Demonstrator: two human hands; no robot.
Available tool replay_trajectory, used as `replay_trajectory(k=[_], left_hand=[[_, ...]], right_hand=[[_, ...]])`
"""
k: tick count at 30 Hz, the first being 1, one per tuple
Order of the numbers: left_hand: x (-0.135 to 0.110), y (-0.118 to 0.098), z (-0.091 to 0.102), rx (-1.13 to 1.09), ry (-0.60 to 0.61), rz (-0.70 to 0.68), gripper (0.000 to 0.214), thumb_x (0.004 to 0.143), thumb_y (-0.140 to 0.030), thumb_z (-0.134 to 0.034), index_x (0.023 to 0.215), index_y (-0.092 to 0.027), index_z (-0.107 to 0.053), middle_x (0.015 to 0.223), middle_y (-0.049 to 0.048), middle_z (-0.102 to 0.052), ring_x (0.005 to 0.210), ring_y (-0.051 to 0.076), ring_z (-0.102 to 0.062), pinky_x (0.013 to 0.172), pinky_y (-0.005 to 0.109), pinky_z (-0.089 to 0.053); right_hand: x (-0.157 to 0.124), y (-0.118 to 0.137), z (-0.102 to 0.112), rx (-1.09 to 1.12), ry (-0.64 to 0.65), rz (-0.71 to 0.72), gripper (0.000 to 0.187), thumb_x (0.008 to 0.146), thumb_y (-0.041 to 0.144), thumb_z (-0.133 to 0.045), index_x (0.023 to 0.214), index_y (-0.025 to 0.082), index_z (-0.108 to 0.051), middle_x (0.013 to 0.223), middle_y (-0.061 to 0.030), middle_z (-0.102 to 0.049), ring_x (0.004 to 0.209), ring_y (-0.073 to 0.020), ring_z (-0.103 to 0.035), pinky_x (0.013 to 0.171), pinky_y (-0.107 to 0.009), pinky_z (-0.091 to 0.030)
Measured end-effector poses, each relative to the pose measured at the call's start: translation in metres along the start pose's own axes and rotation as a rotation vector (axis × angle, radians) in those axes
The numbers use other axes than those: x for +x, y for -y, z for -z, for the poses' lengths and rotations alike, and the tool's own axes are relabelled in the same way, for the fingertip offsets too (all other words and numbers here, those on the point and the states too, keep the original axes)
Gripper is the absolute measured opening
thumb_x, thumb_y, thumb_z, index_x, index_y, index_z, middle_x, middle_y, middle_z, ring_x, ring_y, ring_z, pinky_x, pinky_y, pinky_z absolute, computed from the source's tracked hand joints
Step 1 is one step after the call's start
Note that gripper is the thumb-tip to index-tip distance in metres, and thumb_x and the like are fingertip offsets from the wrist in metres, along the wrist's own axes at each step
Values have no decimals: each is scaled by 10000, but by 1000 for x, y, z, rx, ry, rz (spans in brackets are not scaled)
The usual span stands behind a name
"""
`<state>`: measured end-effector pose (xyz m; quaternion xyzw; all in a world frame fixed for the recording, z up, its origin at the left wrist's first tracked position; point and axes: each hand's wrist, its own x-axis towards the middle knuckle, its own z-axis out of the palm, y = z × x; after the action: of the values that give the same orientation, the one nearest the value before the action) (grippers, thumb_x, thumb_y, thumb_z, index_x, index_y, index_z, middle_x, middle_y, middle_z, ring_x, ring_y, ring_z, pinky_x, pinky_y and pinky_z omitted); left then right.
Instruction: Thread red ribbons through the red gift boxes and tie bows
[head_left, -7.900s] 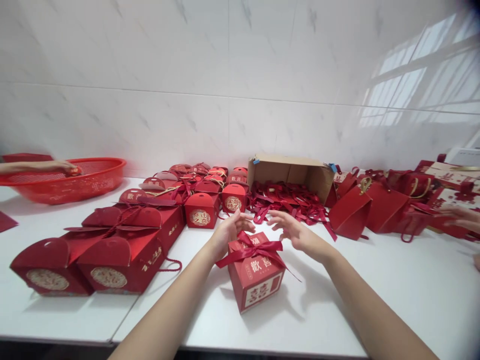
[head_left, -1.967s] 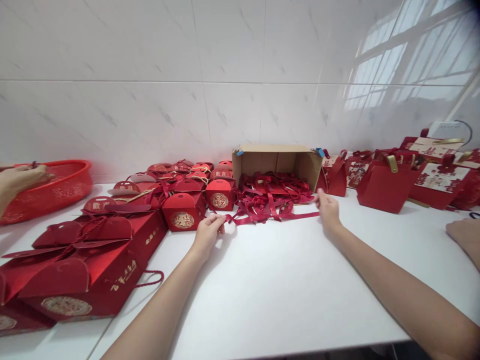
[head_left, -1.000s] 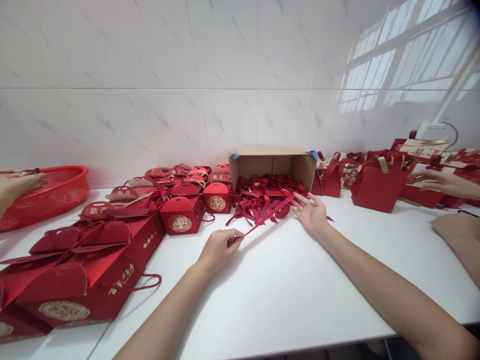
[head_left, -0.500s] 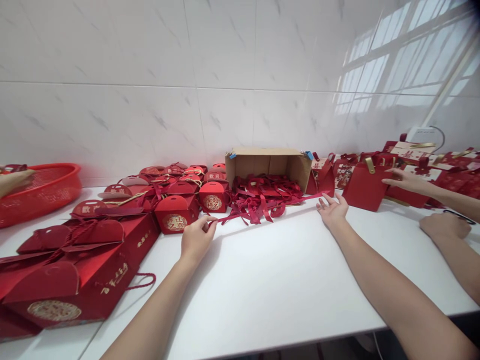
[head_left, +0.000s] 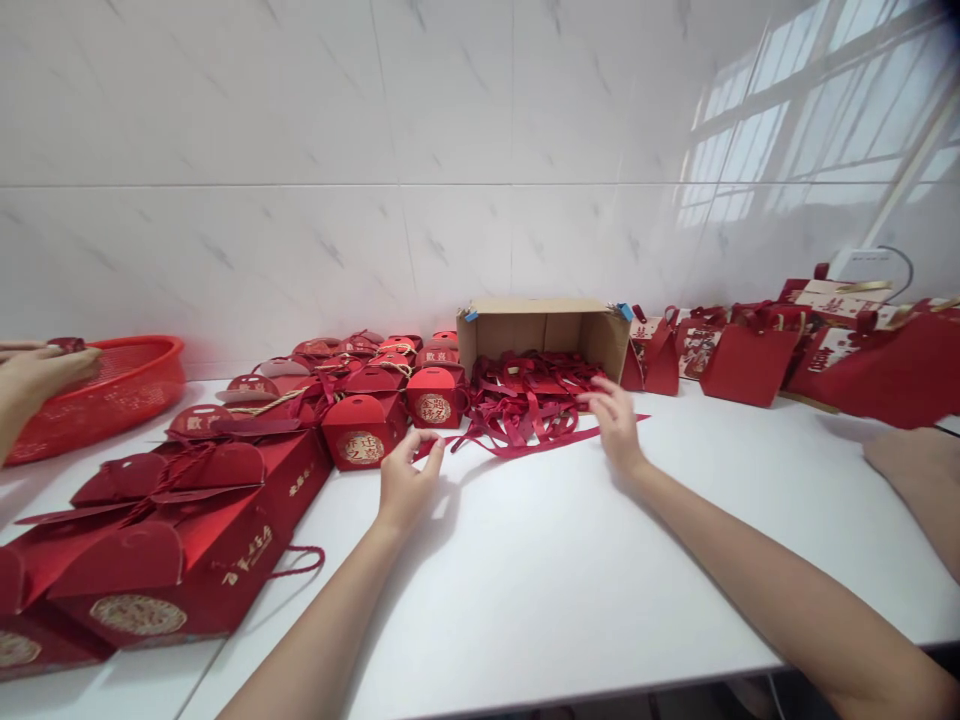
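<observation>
My left hand (head_left: pixel 409 485) is closed in a pinch at the left end of a dark red ribbon (head_left: pixel 517 453), beside a small red gift box (head_left: pixel 364 432). The ribbon runs slack across the white table and passes behind my right hand (head_left: pixel 619 428). My right hand is open, fingers apart, just in front of the carton. Its fingertips overlap the ribbon in view, and I cannot tell if they touch it. A tangled heap of red ribbons (head_left: pixel 525 385) spills from a cardboard carton (head_left: pixel 619 360) lying on its side.
Large red boxes (head_left: pixel 202 570) and several small ones stand left. Behind them is a red plastic basket (head_left: pixel 150 400) with another person's hands (head_left: pixel 45 380) at it. Red gift bags (head_left: pixel 750 360) line the right. Another person's hand (head_left: pixel 907 470) rests near the right edge.
The ribbon, stretched taut between my hands before, now hangs loose on the table. My right hand has moved left toward the carton. A co-worker on the right has shifted a red bag rightward.
</observation>
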<state>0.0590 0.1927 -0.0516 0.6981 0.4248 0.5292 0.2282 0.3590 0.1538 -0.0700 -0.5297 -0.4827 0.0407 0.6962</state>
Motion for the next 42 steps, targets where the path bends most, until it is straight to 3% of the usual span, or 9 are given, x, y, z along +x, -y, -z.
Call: replay_trajectory(k=[2,4,6,9,11,15,26,35,42], left_hand=[[-4,-4,-2,15,5,1,142,755,-334,-570,767,-198,-607,758,11,-647,737,167,-591,714,247,-419],[-7,-8,-3,61,8,-48,144,757,-337,-575,766,-204,-629,728,5,-653,683,160,-581,685,247,-412],[-10,-11,-4,130,23,-144,143,766,-332,-577,779,-210,-652,728,9,-666,646,153,-567,680,254,-408],[-13,-12,-6,202,76,-318,143,790,-305,-566,817,-219,-678,763,25,-689,652,151,-570,708,272,-411],[-14,-11,-8,226,128,-422,155,806,-286,-556,848,-229,-694,734,29,-687,660,154,-567,712,286,-406],[-14,-10,-12,272,168,-560,151,803,-271,-574,838,-255,-720,642,28,-666,632,161,-526,675,299,-382],[-14,-5,-14,312,160,-649,137,794,-252,-599,834,-254,-730,661,38,-620,670,159,-511,657,291,-392],[-12,-1,-14,273,132,-596,121,795,-241,-611,789,-220,-730,631,22,-599,633,142,-507,636,288,-408],[-8,6,-11,250,88,-461,121,781,-258,-624,760,-213,-734,655,21,-603,642,140,-522,639,285,-424]], right_hand=[[-29,26,-20,84,364,76,220,781,345,-525,709,249,-709,888,-51,-639,963,-240,-527,966,-417,-294],[-56,48,-36,289,708,-10,226,796,343,-536,928,268,-703,818,-41,-662,846,-226,-565,877,-416,-358],[-77,64,-47,555,882,-218,476,800,347,-545,1272,326,-491,1062,-48,-645,925,-218,-553,828,-396,-389],[-91,73,-53,762,980,-461,710,795,358,-561,1405,404,-201,1396,-33,-417,1152,-213,-436,877,-384,-367],[-91,74,-52,805,983,-532,662,812,375,-536,1397,407,-226,1463,-6,-309,1225,-208,-365,938,-395,-319],[-88,75,-49,861,982,-589,497,842,382,-490,1329,383,-396,1477,32,-267,1269,-211,-310,991,-416,-269],[-83,73,-50,877,884,-625,373,842,345,-473,1203,332,-565,1434,13,-366,1283,-225,-320,966,-422,-311],[-67,53,-53,709,763,-582,383,818,369,-503,1193,338,-573,1447,42,-344,1293,-235,-311,996,-416,-286],[-39,26,-46,634,577,-601,350,813,368,-481,1137,343,-610,1417,68,-390,1300,-216,-331,1014,-409,-287]])
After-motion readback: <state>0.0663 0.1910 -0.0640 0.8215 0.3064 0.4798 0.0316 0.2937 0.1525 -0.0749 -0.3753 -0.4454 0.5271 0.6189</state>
